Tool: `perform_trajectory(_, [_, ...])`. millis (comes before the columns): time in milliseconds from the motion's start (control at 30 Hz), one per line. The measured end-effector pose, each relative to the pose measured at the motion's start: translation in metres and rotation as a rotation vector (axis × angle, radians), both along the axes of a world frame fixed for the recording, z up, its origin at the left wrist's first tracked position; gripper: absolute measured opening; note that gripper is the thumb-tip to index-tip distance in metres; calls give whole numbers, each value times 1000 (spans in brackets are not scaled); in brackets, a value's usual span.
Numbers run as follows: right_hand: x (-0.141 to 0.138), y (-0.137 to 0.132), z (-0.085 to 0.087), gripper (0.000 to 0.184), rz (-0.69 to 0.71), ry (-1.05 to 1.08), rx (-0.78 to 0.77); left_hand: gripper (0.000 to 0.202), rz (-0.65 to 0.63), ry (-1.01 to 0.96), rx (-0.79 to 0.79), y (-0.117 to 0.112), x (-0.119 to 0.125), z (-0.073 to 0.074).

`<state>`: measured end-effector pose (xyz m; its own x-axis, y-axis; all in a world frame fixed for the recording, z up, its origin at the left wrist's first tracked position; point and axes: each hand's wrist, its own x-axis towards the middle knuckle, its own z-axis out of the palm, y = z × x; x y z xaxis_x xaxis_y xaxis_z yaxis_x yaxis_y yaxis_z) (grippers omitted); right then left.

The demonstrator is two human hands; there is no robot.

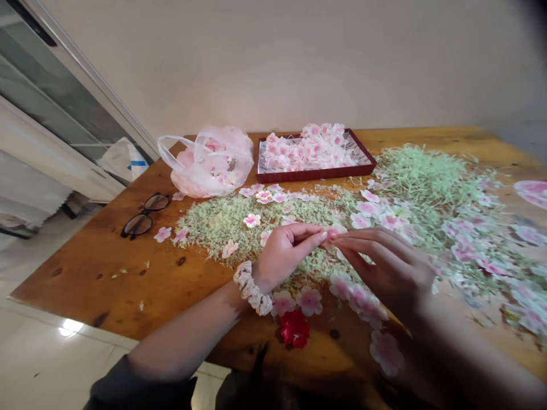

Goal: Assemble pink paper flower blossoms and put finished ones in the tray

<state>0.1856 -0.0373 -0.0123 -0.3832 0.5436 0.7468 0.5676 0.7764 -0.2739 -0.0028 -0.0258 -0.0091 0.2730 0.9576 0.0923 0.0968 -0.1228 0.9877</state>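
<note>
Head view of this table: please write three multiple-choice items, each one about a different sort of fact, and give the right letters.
1. Where is the cream scrunchie?
A. Around the right wrist
B. Around the left wrist, behind the left hand
C. Hanging on the plastic bag

2. How many red blossoms lie on the wooden table?
A. Three
B. None
C. One

3. What state is the maroon tray in?
A. Heaped with pink blossoms
B. Empty
C. Upside down

1. B: it circles the left wrist.
2. C: a single red blossom lies near the front edge.
3. A: the blossoms fill it, right way up.
</note>
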Motion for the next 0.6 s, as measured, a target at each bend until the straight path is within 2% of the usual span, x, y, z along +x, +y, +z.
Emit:
perform_trajectory(167, [-1, 0, 0, 32, -60, 25, 32, 24, 4, 1, -8, -1, -1, -1])
perform_trajectory(433, [-4, 0, 0, 39, -50, -18, 53, 23, -10, -55, -40, -1, -1, 2])
perform_trajectory(600, [-3, 0, 1, 37, -75, -37, 54, 21, 10, -56, -39, -1, 0, 1])
